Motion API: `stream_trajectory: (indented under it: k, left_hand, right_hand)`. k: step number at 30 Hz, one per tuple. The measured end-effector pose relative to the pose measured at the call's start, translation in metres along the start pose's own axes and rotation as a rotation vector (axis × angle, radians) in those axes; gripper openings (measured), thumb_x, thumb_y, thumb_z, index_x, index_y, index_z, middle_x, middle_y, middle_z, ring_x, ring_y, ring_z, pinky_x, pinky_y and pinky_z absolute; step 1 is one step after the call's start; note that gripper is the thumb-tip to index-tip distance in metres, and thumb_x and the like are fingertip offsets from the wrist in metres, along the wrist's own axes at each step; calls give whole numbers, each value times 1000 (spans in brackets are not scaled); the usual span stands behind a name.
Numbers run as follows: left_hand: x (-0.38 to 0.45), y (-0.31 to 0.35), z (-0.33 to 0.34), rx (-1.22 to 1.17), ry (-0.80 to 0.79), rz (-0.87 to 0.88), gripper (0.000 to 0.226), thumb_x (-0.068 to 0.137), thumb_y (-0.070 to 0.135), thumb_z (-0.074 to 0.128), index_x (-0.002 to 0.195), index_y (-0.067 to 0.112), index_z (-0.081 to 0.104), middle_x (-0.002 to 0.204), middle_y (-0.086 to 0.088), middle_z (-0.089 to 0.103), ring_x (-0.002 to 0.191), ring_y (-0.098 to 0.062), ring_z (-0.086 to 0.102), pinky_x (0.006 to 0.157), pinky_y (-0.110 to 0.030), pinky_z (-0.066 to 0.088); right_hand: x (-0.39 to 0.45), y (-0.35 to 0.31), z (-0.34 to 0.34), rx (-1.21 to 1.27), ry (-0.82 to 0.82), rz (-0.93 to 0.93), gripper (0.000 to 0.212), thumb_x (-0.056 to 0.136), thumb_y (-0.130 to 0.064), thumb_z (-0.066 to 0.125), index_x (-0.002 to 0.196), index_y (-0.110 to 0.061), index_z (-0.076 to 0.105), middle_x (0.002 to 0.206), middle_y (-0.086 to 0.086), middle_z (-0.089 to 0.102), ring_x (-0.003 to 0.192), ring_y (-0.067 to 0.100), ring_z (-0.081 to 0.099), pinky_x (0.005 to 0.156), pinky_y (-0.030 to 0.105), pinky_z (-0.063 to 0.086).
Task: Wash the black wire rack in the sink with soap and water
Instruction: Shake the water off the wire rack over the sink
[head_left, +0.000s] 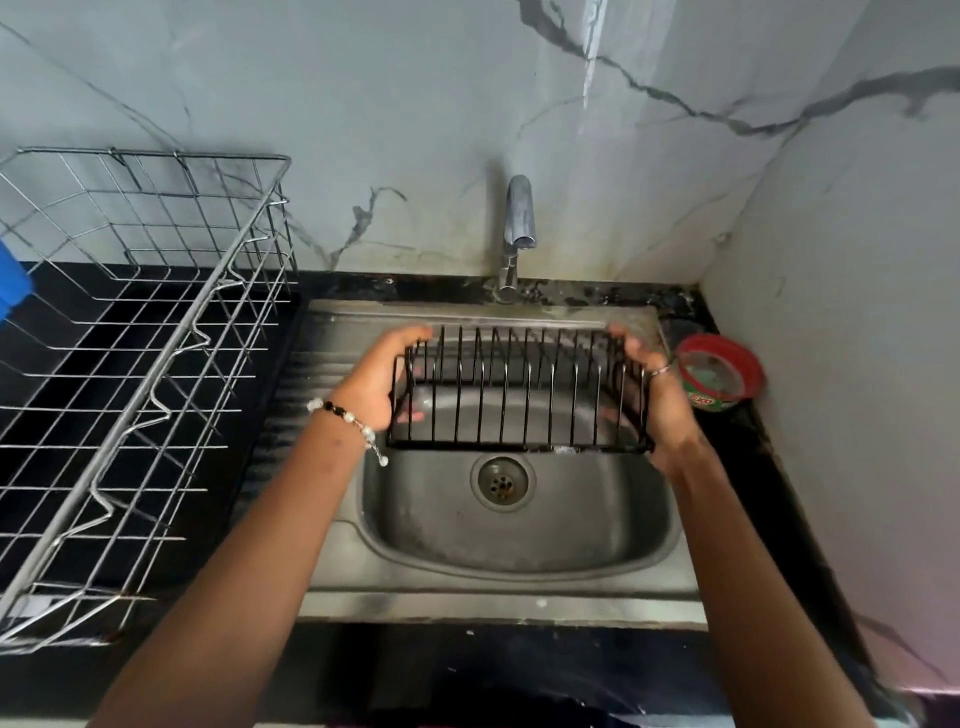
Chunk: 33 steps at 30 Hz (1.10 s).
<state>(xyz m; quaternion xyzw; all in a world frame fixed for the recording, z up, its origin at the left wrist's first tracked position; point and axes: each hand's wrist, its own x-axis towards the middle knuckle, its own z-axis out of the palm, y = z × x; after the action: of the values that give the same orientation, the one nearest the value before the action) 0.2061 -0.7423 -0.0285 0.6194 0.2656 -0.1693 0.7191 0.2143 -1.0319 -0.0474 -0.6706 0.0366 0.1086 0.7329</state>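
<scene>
Fingers of the left hand (373, 378) curl over the top left end of the rack (519, 395), with the fingertips hooked on the upper far wire and the palm against the end frame. Fingers of the right hand (658, 395) curl over the top right end in the same way, clamped on the end frame, a ring on one finger. Between the two sets of fingers the rack hangs above the sink (519, 587), its row of upright black wires running from one hand to the other and its base bar nearest the camera.

Just below the fingers and the rack's base bar lies the drain (500, 482). Beyond the fingertips stands the tap (518, 228), its spout over the far edge of the basin; no water shows at the spout. Just right of the right fingers, on the black counter, sits a red-rimmed tub (719, 371); its contents are hard to make out. Well left of the left fingers stands a steel basket (140, 374). A bead bracelet (349, 420) circles the left wrist.

The thumbs are mostly hidden behind the rack ends. A blue thing (11, 280) is cut off at the left edge. The rack's far side blurs into the sink rim.
</scene>
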Motion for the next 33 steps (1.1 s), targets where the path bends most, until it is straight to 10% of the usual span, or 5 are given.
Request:
stream_trajectory:
  k: [6, 14, 20, 25, 33]
  left_hand:
    - [-15, 31, 2, -154, -16, 403, 46, 66, 45, 69, 111, 38, 64, 112, 3, 62, 80, -16, 58, 69, -31, 48]
    - [16, -65, -4, -6, 157, -238, 18, 84, 32, 64, 81, 16, 57, 81, -3, 53, 72, -19, 48, 65, -34, 42]
    - [13, -22, -6, -85, 88, -42, 31, 76, 47, 68, 99, 27, 64, 106, 0, 57, 95, -18, 54, 73, -43, 50]
    - [14, -5, -6, -213, 81, 289, 33, 80, 45, 69, 109, 30, 68, 103, 2, 66, 74, -18, 59, 74, -35, 50]
    - [26, -58, -6, -53, 205, -240, 41, 80, 43, 65, 113, 19, 60, 116, -6, 53, 104, -23, 51, 69, -44, 47]
  right_hand:
    - [3, -32, 3, 132, 18, -395, 56, 79, -50, 60, 132, -36, 50, 140, -8, 49, 136, 21, 40, 96, 43, 48]
    - [-20, 52, 13, -81, 165, 523, 43, 84, -56, 54, 97, -19, 71, 94, 7, 74, 85, 23, 69, 73, 35, 54]
    - [-8, 2, 13, -26, 99, 204, 31, 80, -55, 54, 100, -36, 69, 116, -2, 68, 102, 16, 62, 85, 43, 50]
    - [-3, -15, 10, 72, 79, -201, 43, 78, -47, 56, 121, -40, 59, 139, -7, 51, 129, 16, 48, 94, 40, 48]
    - [-13, 38, 14, -57, 129, 432, 31, 85, -52, 53, 89, -27, 71, 93, 0, 74, 85, 17, 67, 63, 32, 49]
